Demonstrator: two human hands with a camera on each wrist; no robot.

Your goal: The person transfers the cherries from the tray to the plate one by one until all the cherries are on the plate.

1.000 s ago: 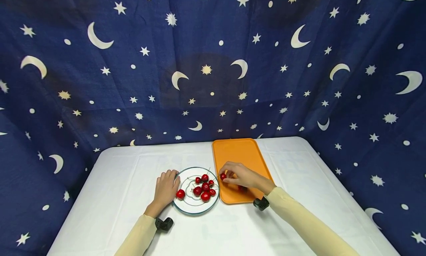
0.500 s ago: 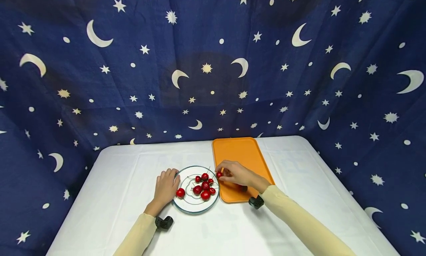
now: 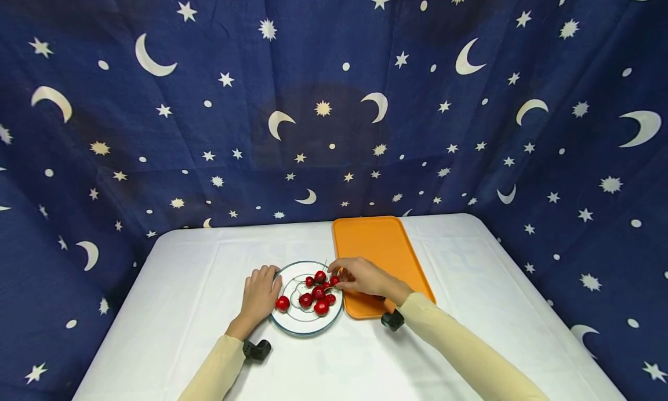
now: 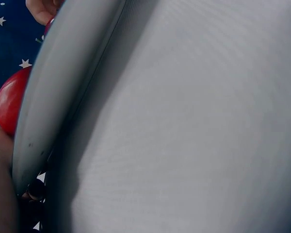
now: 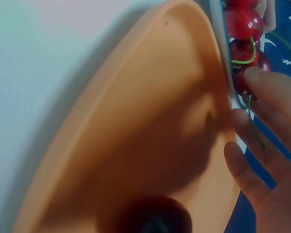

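In the head view, my left hand rests at the left rim of a white plate with a dark teal edge, its fingers stretched out and its thumb near the rim. Several red cherries, some with green stems, lie on the plate. My right hand pinches a cherry over the plate's right side, beside the other cherries. Up close in the right wrist view, thumb and fingers are at that stemmed cherry. Another dark cherry lies on the orange tray, mostly hidden by my wrist in the head view.
The orange tray lies right of the plate, close against it. Both are on a table with a white cloth. Behind it hangs a dark blue curtain with moons and stars.
My right hand has moved left with the pinched cherry, from above the tray's left edge to the plate's right side. A few cherries there have shifted slightly. My left hand stays put.
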